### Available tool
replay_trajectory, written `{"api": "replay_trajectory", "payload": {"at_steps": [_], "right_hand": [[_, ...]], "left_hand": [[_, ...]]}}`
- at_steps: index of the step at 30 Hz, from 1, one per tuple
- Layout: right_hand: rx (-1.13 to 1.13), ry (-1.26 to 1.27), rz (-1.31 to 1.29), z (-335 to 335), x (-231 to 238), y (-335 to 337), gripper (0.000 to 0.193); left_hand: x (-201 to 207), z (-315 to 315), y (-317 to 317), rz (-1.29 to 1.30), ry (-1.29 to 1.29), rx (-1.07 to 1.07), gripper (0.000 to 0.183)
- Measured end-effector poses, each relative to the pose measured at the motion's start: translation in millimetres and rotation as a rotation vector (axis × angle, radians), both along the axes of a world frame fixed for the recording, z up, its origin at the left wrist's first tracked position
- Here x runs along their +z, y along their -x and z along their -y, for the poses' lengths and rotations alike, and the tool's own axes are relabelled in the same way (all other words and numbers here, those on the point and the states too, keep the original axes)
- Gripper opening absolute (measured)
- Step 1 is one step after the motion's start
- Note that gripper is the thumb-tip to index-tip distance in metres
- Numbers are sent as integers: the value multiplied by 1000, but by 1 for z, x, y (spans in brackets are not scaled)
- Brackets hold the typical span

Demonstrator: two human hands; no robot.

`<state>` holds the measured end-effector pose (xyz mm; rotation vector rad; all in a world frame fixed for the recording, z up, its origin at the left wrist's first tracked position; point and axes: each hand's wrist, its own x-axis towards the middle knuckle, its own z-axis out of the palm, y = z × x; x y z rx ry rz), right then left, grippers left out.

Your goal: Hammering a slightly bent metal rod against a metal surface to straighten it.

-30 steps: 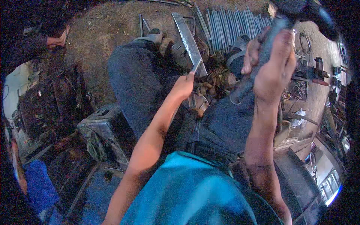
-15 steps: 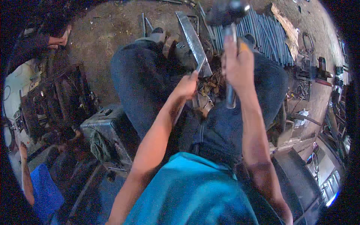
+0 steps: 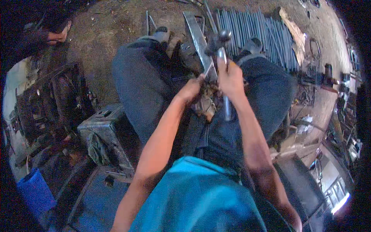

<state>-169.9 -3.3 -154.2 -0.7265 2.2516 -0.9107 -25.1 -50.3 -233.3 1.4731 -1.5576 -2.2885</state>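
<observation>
Right hand [image 3: 230, 75] grips metal-handled hammer [image 3: 221, 42] over flat steel bar [image 3: 198, 36].

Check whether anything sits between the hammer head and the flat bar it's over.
Nothing visible does. The hammer, gripped in the right hand, has its head right at the flat bar; the left hand is lower, clear.

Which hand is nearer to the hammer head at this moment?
Right. The right hand grips the hammer's handle just below the hammer head. The left hand sits lower and to the left, holding a small tool against the flat metal bar.
</observation>
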Motion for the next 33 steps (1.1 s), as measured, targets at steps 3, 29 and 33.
{"api": "replay_trajectory", "payload": {"at_steps": [3,29,33], "right_hand": [[-14,208,50,20,47,13,31],[-190,831,264,-15,130,31,37],[-240,634,99,-24,59,8,33]], "left_hand": [[10,9,0,131,-269,-48,55],[10,-2,16,223,429,-125,52],[7,4,14,296,302,-193,54]]}}
